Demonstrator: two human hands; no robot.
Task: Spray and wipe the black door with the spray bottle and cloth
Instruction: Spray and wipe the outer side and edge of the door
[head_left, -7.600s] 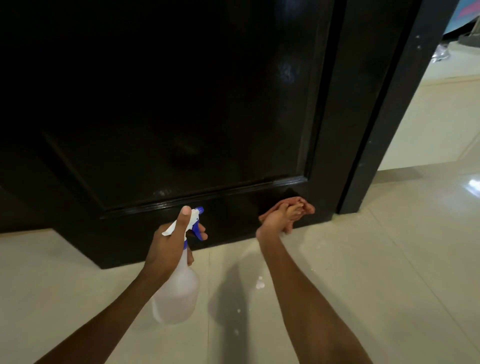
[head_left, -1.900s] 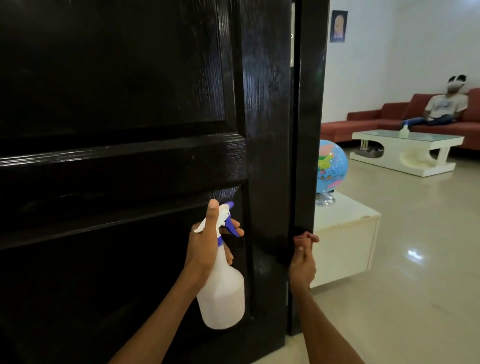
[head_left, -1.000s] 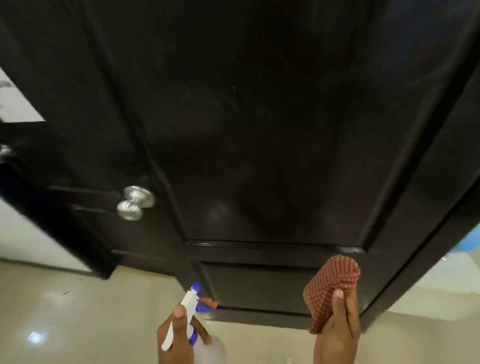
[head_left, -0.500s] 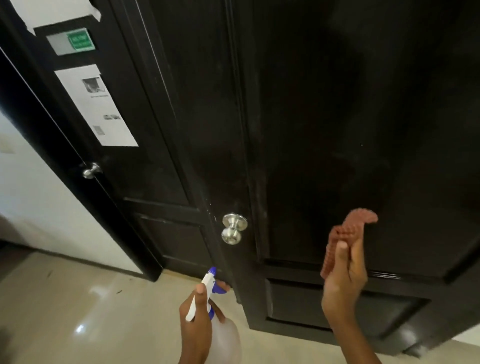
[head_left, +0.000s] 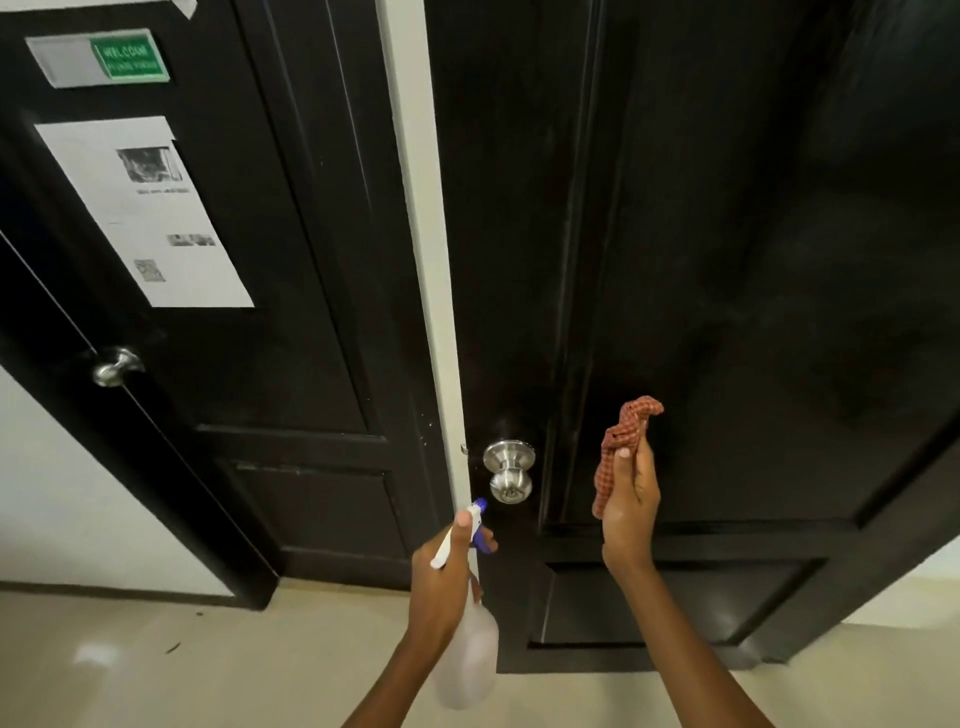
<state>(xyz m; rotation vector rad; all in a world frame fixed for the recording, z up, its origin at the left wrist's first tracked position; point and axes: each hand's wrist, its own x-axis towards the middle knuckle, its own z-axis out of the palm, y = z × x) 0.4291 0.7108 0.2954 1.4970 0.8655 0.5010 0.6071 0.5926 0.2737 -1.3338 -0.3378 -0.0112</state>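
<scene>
I'm standing in an indoor hallway that looks more like an office or guest building than a private room. The second black door (head_left: 249, 291) beside the black door (head_left: 727, 260) carries a green "WELCOME" sign (head_left: 130, 58) and a taped printed notice (head_left: 150, 218). Both have steel knobs, above pale glossy floor tiles (head_left: 156, 670).

Above the hands the black door (head_left: 727, 234) is glossy painted wood, its knob (head_left: 509, 470) is shiny brushed metal, the cloth (head_left: 621, 449) is checked woven fabric, the spray bottle (head_left: 467, 660) is translucent matt plastic, and the floor (head_left: 156, 675) below is smooth and glossy.
</scene>
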